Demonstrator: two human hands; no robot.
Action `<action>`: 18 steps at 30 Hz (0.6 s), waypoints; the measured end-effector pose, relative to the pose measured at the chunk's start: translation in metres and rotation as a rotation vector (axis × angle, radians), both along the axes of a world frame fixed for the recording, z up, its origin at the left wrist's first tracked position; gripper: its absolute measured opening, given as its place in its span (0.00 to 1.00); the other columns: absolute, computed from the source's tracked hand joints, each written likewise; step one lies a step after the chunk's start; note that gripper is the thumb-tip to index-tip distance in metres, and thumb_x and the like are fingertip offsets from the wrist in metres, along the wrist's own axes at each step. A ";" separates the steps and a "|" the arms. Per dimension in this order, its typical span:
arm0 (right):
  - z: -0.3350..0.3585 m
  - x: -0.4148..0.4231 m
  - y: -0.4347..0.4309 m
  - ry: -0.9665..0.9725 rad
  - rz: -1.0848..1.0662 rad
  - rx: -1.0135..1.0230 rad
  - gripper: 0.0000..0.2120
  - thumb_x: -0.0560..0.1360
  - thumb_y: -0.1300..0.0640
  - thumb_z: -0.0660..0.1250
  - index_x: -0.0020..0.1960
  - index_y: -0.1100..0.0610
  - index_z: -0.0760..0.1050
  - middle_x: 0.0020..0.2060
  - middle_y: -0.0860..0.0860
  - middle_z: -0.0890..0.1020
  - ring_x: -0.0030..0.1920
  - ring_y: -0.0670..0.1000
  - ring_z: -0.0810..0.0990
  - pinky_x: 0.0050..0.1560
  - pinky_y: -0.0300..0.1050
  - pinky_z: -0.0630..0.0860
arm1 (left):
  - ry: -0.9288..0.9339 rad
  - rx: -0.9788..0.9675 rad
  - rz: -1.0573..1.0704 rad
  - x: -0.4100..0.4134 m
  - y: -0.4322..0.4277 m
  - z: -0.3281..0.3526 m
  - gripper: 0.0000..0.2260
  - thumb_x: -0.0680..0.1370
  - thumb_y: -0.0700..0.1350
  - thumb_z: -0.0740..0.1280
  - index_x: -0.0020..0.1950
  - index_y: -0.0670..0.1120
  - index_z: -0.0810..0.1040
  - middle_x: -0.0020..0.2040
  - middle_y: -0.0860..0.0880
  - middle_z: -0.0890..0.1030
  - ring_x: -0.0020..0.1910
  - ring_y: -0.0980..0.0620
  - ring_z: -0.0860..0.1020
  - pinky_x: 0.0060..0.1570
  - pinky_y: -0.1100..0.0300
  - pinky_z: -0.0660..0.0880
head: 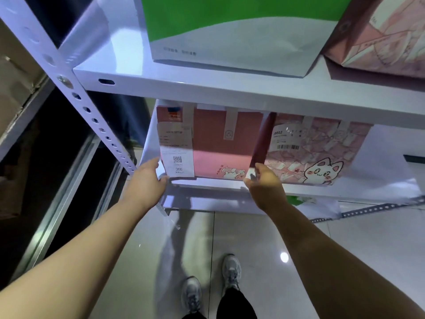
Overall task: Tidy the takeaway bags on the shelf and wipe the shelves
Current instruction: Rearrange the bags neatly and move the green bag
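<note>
Item: pink takeaway bag, centre frame, upright on the lower shelf, long axis left–right. Left hand at its lower-left corner, fingers loosely curled; right hand at its lower-right corner, seemingly pinching the edge. Cat-print bag touching, right.

Quick count: four takeaway bags total. Two up top, a green-and-white bag and a pink patterned bag, and two below, a plain pink bag and a cat bag. Two shelves, two hands, two sneakers.
</note>
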State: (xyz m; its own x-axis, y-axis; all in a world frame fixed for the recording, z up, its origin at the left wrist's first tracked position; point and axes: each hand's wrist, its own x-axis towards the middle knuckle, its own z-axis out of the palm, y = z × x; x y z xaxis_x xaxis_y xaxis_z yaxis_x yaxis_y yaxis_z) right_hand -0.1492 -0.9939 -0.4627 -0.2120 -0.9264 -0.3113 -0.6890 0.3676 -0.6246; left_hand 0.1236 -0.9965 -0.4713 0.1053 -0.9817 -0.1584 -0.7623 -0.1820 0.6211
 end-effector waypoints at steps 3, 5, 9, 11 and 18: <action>0.003 -0.007 0.016 0.022 -0.005 -0.015 0.17 0.74 0.56 0.65 0.62 0.56 0.74 0.57 0.54 0.78 0.54 0.53 0.75 0.56 0.43 0.69 | -0.010 0.040 0.016 0.000 0.012 0.001 0.18 0.75 0.45 0.67 0.65 0.46 0.72 0.61 0.45 0.76 0.57 0.43 0.75 0.55 0.51 0.73; 0.007 -0.012 0.031 0.034 0.010 -0.036 0.14 0.74 0.57 0.65 0.59 0.57 0.76 0.54 0.53 0.80 0.50 0.50 0.74 0.51 0.41 0.67 | -0.006 0.074 0.013 -0.002 0.023 0.003 0.18 0.75 0.46 0.67 0.65 0.46 0.72 0.62 0.46 0.75 0.56 0.45 0.76 0.55 0.50 0.74; 0.013 -0.028 0.061 0.016 0.018 -0.063 0.03 0.73 0.59 0.64 0.45 0.55 0.77 0.40 0.51 0.80 0.41 0.51 0.74 0.39 0.39 0.65 | -0.020 0.079 -0.035 -0.016 0.044 0.005 0.15 0.75 0.47 0.67 0.62 0.47 0.74 0.58 0.49 0.77 0.52 0.48 0.76 0.50 0.54 0.73; 0.017 -0.039 0.075 0.041 0.040 -0.021 0.03 0.73 0.58 0.64 0.41 0.54 0.74 0.36 0.50 0.78 0.40 0.52 0.74 0.39 0.43 0.68 | -0.042 0.078 -0.071 -0.025 0.054 0.006 0.14 0.76 0.47 0.67 0.60 0.47 0.74 0.57 0.49 0.77 0.52 0.47 0.77 0.49 0.55 0.73; 0.014 -0.103 0.129 0.137 0.036 0.028 0.05 0.75 0.55 0.64 0.47 0.55 0.77 0.42 0.51 0.79 0.44 0.54 0.76 0.48 0.48 0.74 | -0.140 0.115 -0.234 -0.075 0.090 0.001 0.11 0.77 0.48 0.65 0.57 0.46 0.75 0.56 0.47 0.79 0.52 0.45 0.77 0.49 0.53 0.74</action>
